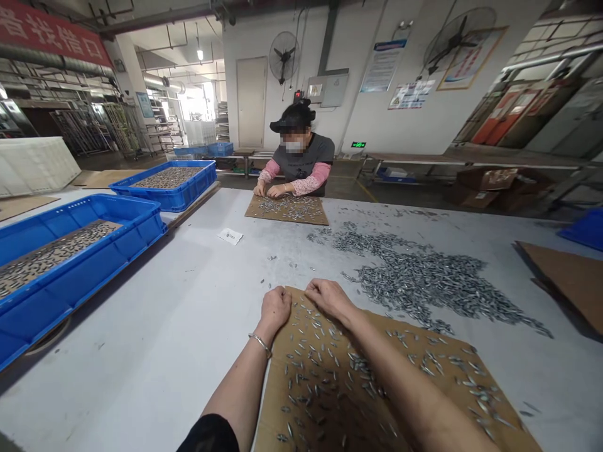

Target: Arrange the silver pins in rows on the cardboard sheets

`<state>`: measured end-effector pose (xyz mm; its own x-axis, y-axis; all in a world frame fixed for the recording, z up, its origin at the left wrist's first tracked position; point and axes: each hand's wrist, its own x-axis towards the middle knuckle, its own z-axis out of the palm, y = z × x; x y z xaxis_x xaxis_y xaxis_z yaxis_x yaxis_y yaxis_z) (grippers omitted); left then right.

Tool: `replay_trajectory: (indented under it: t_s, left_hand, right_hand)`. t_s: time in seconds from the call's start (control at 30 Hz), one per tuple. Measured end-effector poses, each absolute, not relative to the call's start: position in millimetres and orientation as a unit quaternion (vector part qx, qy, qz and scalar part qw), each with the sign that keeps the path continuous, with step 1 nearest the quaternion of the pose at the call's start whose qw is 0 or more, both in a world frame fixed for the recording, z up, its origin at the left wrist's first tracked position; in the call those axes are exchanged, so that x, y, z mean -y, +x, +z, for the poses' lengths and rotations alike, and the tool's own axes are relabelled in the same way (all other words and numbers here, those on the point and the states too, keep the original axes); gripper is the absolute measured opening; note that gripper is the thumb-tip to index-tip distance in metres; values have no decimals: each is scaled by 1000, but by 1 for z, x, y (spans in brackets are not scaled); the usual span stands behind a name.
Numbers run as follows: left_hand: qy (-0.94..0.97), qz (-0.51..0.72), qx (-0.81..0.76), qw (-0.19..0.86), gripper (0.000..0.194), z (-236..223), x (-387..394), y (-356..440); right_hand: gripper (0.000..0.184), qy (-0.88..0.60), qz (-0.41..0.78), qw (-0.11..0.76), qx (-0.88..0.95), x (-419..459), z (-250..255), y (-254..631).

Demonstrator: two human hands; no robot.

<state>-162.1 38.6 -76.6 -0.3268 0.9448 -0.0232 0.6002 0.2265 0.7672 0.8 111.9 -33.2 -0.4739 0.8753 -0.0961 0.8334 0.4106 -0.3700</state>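
A brown cardboard sheet [419, 342] lies on the grey table in front of me, strewn with several small silver metal pieces [325, 370]. My left hand [276, 307] rests at the sheet's far left corner, fingers curled under. My right hand [330, 296] sits just beside it at the far edge, fingers also curled down onto the sheet. What the fingers hold, if anything, is hidden. A silver bangle [260, 343] circles my left wrist.
A large loose pile of the same metal pieces [424, 282] spreads to the right. Two blue crates [94, 263] [181, 191] of sorted pieces stand left. A person across the table [296, 157] works over another cardboard sheet [287, 210]. More cardboard [565, 276] lies far right.
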Motion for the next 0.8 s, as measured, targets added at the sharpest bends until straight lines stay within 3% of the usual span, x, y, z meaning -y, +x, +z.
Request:
replay_trajectory:
  t_s: [0.33,0.8]
  left_hand:
    - [526,333,-745,240,23,-75,-37,-161]
    - [534,304,-753,234,23,-76,-39,-160]
  right_hand:
    - [20,-517,149,23,843,-77,-51,8]
    - [26,-471,41,-47,880,-85,-31,-9]
